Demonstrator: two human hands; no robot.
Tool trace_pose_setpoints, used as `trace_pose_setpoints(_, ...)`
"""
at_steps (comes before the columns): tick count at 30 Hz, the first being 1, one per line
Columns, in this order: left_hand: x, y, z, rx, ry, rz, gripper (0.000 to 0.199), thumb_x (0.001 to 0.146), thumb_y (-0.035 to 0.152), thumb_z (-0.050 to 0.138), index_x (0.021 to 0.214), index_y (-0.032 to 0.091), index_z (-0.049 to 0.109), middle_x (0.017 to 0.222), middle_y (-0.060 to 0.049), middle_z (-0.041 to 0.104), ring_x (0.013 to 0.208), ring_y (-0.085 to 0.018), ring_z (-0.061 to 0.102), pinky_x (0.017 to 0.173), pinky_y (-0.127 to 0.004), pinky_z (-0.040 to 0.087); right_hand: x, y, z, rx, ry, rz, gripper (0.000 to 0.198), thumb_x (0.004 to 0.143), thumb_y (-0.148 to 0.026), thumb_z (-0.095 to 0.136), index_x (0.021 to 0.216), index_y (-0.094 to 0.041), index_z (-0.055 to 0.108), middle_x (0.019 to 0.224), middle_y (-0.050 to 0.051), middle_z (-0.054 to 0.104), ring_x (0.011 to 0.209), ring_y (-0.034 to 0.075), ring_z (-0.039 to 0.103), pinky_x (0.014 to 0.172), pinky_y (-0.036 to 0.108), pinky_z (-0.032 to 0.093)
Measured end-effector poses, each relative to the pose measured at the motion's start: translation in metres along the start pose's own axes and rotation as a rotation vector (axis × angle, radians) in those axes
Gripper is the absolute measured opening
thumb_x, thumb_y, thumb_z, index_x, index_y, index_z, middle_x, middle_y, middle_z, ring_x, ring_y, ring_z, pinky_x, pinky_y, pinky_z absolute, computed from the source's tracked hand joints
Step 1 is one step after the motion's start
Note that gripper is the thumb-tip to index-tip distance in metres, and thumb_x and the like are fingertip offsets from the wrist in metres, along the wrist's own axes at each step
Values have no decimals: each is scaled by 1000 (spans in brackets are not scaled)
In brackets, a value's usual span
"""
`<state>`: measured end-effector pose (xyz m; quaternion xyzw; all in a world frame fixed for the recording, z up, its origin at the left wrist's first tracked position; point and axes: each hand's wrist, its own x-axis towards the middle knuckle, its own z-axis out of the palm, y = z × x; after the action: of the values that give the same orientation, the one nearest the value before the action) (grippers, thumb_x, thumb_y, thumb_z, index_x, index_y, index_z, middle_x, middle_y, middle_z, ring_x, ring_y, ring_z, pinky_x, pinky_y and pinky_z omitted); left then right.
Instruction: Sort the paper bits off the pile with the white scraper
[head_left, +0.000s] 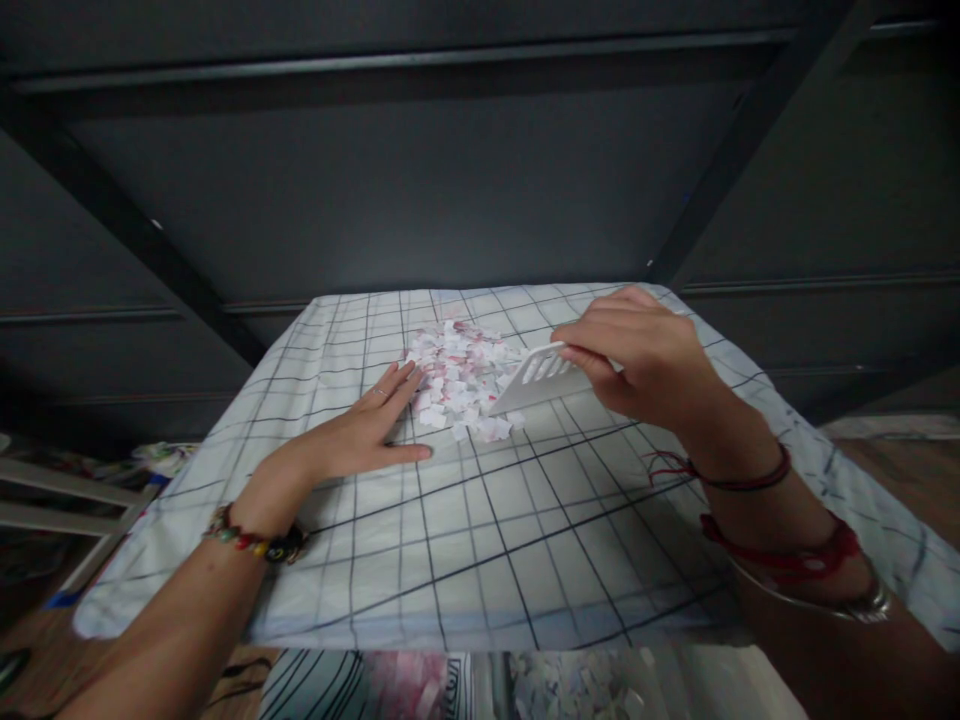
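A loose pile of torn paper scraps (457, 375), mostly white with pink and red marks, lies on the checked tablecloth (480, 520). My left hand (367, 425) rests flat on the cloth, fingers stretched out and thumb apart, with its fingertips against the pile's left edge. In my right hand (637, 355) is a thin white scraper (536, 380) with a row of oval slots along its upper edge, pinched between thumb and fingers. The scraper stands tilted on its edge, its near left corner touching the right side of the scraps.
Behind the table rises a dark panelled surface (427, 190). Below the front edge are a clear container (585, 685) of paper bits and a bag with pink contents (409, 685). A white chair (67, 500) stands at the left.
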<state>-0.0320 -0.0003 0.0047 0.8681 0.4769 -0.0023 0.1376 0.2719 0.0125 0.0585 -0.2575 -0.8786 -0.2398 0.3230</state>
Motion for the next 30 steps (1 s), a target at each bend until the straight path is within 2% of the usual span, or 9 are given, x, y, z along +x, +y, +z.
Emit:
trace_pose_setpoints(2,0,0,0,1,6,5,96,81,70,40,145,11,0,150,-16,-10,136,-34,-9,109,-49,12,-2,5,-4,-51,-7,30,24,83,-15,42,64,-20,55,59,0,57,61,13,52,64,29,37)
trace_pose_setpoints(8,0,0,0,-2,12,29,95,82,70,40,146,14,-2,150,-16,-10,136,-34,-8,109,-49,12,-6,12,-11,-81,-175,54,28,84,-18,40,59,-20,53,57,-1,56,58,13,51,63,28,37)
trace_pose_setpoints(13,1,3,2,3,57,165,91,84,65,43,145,20,-6,151,-13,-9,136,-35,-8,109,-51,14,-4,10,-11,-101,-154,80,28,85,-19,39,61,-20,53,59,-1,56,61,13,52,65,28,36)
trace_pose_setpoints(16,1,3,3,8,70,211,89,84,65,42,145,22,-7,152,-12,-7,137,-34,-7,110,-50,13,-5,11,-12,-60,-205,56,31,87,-21,38,59,-20,52,58,-1,55,58,12,51,64,27,36)
trace_pose_setpoints(27,2,4,4,-3,67,188,90,84,66,42,145,21,-6,152,-11,-8,136,-35,-8,110,-50,12,-2,6,-15,-5,-240,13,33,88,-23,36,58,-20,50,56,-1,54,56,12,49,61,26,37)
trace_pose_setpoints(30,2,5,2,-17,52,183,89,84,65,43,145,22,-6,152,-11,-7,136,-35,-8,110,-50,11,-2,7,-15,0,-201,18,33,88,-24,37,59,-20,50,57,-1,54,57,12,50,61,26,37)
